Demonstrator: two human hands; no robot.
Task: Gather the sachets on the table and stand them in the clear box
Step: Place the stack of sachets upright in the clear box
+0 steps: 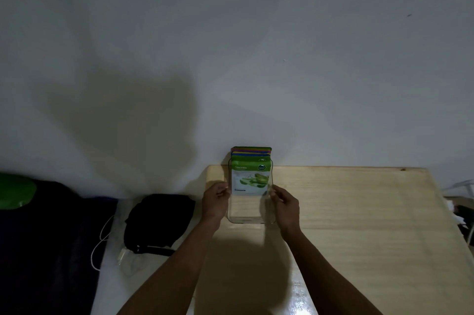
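Observation:
A clear box (246, 220) stands on the light wooden table (359, 212) near its far left corner. Several sachets (250, 176) stand upright in its far half, the front one green and white with a cucumber picture, with coloured tops of others behind it. My left hand (215, 199) grips the box's left wall. On the opposite side, my right hand (284, 203) holds the right wall. The box's near half holds nothing.
A grey wall rises right behind the table. Left of the table lie a black bag (159, 220), a white cable (102, 243) and dark cloth with a green object (15, 191). More clutter (461, 209) sits past the table's right edge.

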